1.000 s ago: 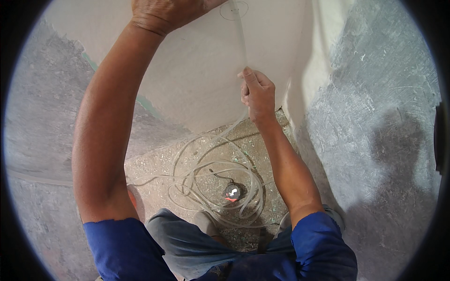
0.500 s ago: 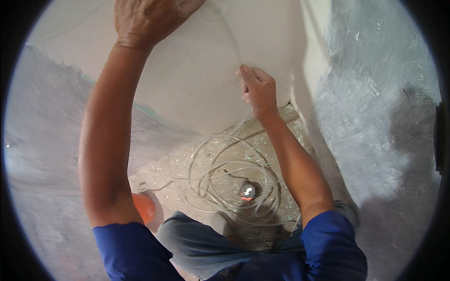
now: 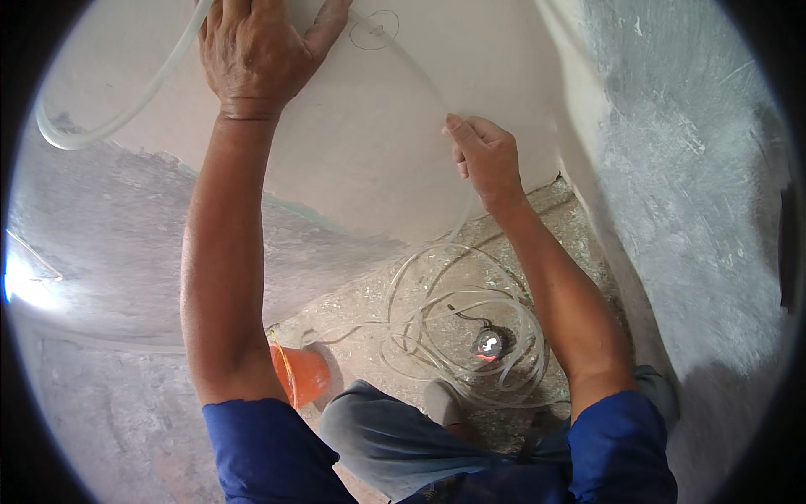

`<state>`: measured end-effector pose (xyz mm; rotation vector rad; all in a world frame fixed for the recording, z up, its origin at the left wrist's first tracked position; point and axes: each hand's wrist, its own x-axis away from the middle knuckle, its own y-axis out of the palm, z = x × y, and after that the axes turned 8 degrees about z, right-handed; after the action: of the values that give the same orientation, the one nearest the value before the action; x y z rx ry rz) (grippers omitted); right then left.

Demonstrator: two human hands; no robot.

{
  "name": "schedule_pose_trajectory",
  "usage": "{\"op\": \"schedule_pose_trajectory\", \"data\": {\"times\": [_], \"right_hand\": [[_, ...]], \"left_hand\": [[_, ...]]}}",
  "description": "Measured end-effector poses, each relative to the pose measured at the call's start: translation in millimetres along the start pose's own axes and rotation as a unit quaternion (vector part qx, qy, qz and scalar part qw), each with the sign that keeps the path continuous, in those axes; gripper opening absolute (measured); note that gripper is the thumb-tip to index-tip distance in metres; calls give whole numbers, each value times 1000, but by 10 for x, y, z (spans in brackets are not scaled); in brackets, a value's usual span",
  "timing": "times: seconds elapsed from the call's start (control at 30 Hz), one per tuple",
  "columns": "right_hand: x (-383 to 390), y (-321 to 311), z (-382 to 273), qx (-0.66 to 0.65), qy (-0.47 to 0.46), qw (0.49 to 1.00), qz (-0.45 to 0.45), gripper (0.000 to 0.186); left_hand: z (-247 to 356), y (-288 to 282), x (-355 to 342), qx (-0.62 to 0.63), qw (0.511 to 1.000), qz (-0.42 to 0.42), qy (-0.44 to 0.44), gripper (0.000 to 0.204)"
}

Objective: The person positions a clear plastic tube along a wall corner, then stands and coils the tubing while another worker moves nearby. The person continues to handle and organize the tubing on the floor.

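Observation:
My right hand [image 3: 487, 160] is closed, thumb and fingers pinched round a thin clear hose [image 3: 411, 60]. From it the hose slants up the pale wall, past a small drawn circle with a mark [image 3: 374, 30], towards my left thumb. My left hand [image 3: 264, 55] lies against the wall at the top edge, thumb spread away from the fingers; the fingertips are cut off. Beside it, at upper left, hangs a curved length of clear hose [image 3: 109, 126]. Below my right hand the hose drops to loose coils [image 3: 428, 294] on the floor.
Among the coils lies a small round dark object [image 3: 489, 343] with a short cord. An orange bucket [image 3: 306, 376] lies tipped beside my left elbow, near my knee. Rough grey walls [image 3: 672, 185] meet the pale wall at right. A bright light glares at far left.
The view has shifted left, so the scene sits further right. The curved hose length at upper left has come into view. My right hand keeps its hold on the hose.

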<state>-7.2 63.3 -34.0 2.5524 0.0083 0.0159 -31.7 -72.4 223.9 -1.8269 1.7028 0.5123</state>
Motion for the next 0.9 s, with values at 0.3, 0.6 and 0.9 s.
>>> {"op": "schedule_pose_trajectory", "data": {"times": [0.3,0.6,0.9], "right_hand": [[12,4,-24,-5,8,1000,-9,33],[14,19,-75,-16,-4,1000,-14,29],[53,54,-111,13,-17,1000,1,35]], "left_hand": [[-8,33,29,-4,1000,13,7,84],[-1,30,19,-3,1000,15,6,85],[10,-36,36,-14,1000,-13,-3,86]]}}
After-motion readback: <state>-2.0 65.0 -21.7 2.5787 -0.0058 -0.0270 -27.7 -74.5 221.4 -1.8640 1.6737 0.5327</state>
